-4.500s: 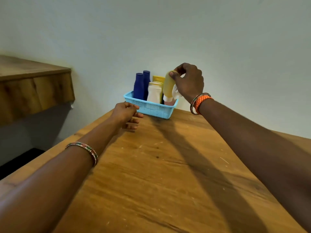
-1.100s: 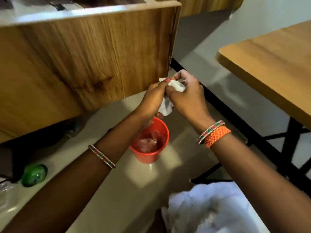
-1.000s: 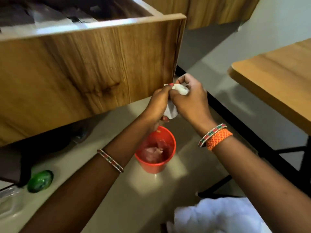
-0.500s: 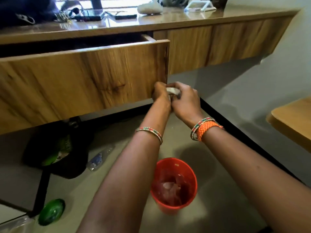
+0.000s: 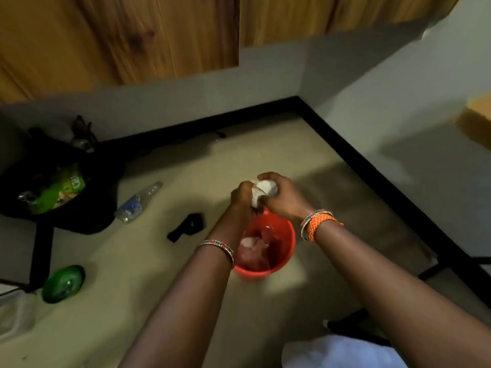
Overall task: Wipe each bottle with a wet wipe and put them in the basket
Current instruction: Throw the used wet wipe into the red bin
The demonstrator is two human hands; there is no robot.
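Observation:
Both hands are held together low over the floor, closed on one crumpled white wet wipe (image 5: pixel 261 191). My left hand (image 5: pixel 243 195) grips its left side and my right hand (image 5: pixel 284 199) grips its right side and top. Directly beneath them stands a small red bucket (image 5: pixel 288 251) on the beige floor, with several used pale wipes lying inside it. No bottle from the task and no basket is in this view.
A wooden drawer front (image 5: pixel 119 35) hangs overhead at the top. On the floor lie a clear plastic bottle (image 5: pixel 138 201), a small black object (image 5: pixel 187 227), a green round object (image 5: pixel 63 282) and a black bag with green packaging (image 5: pixel 53 189). A wooden table corner (image 5: pixel 475 123) shows at right.
The view has tilted down from the drawer to the floor. Both hands, still closed on the wipe, have come down to just above the red bucket.

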